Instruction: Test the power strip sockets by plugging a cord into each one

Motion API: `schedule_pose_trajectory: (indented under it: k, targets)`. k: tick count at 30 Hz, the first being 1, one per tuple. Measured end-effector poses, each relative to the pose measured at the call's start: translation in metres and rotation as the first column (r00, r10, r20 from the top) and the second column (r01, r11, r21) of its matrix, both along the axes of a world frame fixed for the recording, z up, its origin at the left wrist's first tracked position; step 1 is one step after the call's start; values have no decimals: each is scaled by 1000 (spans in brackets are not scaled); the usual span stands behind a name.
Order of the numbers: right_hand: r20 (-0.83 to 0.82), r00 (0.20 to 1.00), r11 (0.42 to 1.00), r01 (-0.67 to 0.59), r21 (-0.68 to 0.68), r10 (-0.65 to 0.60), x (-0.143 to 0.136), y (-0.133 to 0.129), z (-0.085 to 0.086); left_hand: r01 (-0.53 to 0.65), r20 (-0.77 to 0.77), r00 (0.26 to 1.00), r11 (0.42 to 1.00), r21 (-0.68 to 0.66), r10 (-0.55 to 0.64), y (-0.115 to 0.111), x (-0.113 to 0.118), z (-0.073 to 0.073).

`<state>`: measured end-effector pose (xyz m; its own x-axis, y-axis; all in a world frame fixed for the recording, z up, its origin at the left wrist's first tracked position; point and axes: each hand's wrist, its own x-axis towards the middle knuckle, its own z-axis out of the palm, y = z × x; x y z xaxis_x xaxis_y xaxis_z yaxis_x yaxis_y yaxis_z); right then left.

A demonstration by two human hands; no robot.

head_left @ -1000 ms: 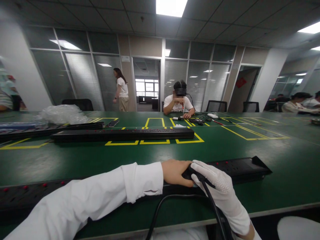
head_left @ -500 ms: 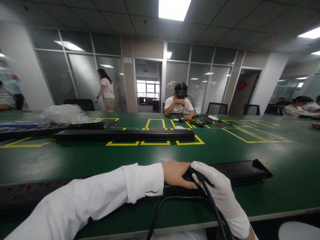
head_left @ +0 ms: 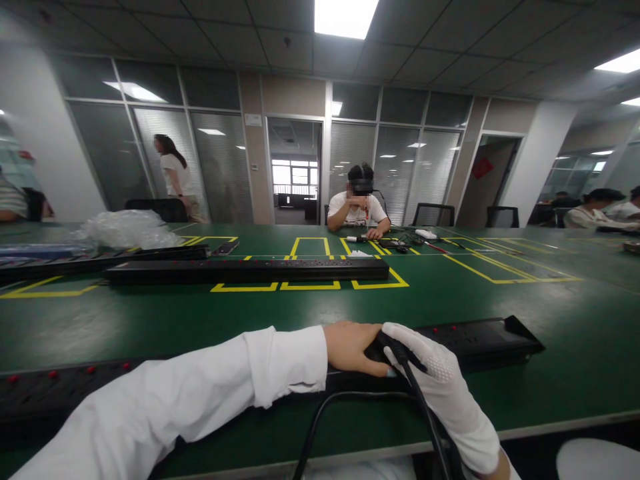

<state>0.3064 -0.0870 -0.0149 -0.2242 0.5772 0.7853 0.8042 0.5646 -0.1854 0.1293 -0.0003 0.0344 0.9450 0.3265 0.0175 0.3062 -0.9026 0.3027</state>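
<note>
A long black power strip (head_left: 480, 337) with red switches lies along the near side of the table, partly covered by my arms. My bare left hand (head_left: 353, 347) grips it near the middle, its fingers over the far side and its thumb along the near side. My right hand (head_left: 425, 360), in a white glove, is closed on a black plug (head_left: 397, 348) at the strip's top, close beside my left fingertips. From the plug a thick black cable (head_left: 425, 407) runs down toward me. The plug's front end is hidden, so I cannot tell how far it sits in a socket.
A second black power strip (head_left: 250, 270) lies further back across yellow tape marks on the green table (head_left: 200, 320). Crumpled clear plastic (head_left: 127, 230) and a phone (head_left: 226, 248) are at the left. A person (head_left: 357, 203) sits opposite near cables; another person (head_left: 175, 177) is behind.
My hands, the plug and the near strip stay almost in place. In the background, the walking person has moved to the left.
</note>
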Motion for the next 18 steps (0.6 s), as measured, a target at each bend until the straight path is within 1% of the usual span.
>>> schedule_pose_trajectory:
  k: [12,18]
  targets:
    - [-64,997,994,-39,-106,33,-6,-1,5,-5,-11,1000,1000,3,5,2,1,-1]
    - [-101,993,991,45,-123,-58,-15,-4,11,-24,-14,1000,1000,20,24,2,2,-2]
